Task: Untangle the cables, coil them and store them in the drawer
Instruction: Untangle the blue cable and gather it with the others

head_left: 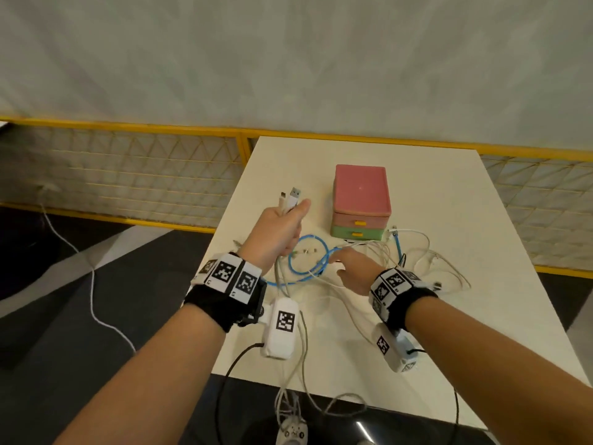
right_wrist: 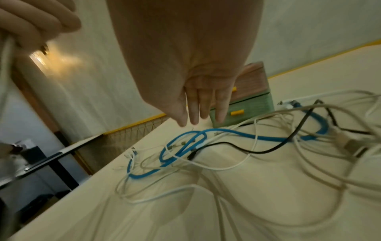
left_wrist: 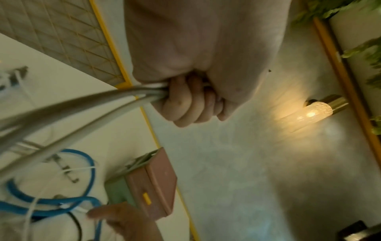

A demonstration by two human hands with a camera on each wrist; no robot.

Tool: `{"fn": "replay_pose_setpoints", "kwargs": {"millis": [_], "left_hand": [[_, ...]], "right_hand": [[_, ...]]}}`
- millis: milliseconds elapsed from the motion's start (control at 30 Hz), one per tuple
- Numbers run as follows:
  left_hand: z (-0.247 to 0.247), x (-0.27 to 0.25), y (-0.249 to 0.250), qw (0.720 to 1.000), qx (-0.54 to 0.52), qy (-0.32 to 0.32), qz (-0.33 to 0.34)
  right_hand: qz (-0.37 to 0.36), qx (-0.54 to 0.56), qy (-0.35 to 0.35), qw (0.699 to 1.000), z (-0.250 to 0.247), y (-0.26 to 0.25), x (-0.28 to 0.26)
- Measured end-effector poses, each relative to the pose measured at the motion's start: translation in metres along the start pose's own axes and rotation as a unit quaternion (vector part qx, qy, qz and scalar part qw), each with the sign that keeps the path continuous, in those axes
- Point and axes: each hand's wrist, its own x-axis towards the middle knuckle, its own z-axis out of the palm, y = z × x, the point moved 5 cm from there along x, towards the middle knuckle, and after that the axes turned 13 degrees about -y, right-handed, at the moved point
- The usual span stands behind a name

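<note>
Left hand (head_left: 282,229) grips grey cables (head_left: 290,200); right hand (head_left: 353,268) hovers flat.

The white bench (head_left: 449,220) stands against a yellow-framed mesh fence (head_left: 128,175), with a pale wall (head_left: 288,59) behind it. A lit wall lamp (left_wrist: 315,112) with a brass base hangs on that wall. Green foliage (left_wrist: 371,57) appears beside it.

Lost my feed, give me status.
Left hand grips grey cable, plugs up. Right hand open over blue cable. Drawers shut; pile tangled.
</note>
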Motion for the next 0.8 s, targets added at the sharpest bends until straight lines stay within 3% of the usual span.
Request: {"fn": "replay_pose_setpoints", "kwargs": {"millis": [133, 267, 333, 500, 600, 667, 800], "left_hand": [[-0.019, 0.005, -0.016, 0.998, -0.029, 0.052, -0.018], [-0.029, 0.008, -0.024, 0.996, -0.046, 0.067, -0.033], [-0.032, 0.011, -0.026, 0.996, -0.046, 0.073, -0.031], [-0.025, 0.021, -0.026, 0.998, -0.013, 0.060, -0.010], [-0.005, 0.031, -0.023, 0.999, 0.051, -0.006, 0.000], [0.009, 0.039, -0.020, 0.991, 0.126, -0.040, -0.006], [0.024, 0.050, 0.000, 0.976, 0.207, -0.060, 0.013]], "right_hand": [[0.001, -0.009, 0.020, 1.000, 0.004, -0.004, 0.040], [0.021, -0.093, -0.059, 0.994, 0.016, 0.002, 0.066], [0.022, -0.119, -0.046, 0.992, 0.016, 0.009, 0.071], [-0.029, -0.052, 0.097, 0.993, -0.011, 0.002, 0.058], [-0.163, 0.016, 0.241, 0.957, -0.045, -0.026, 0.024], [-0.236, 0.049, 0.294, 0.925, -0.065, -0.039, -0.004], [-0.244, 0.125, 0.335, 0.901, -0.095, -0.029, -0.036]]}}
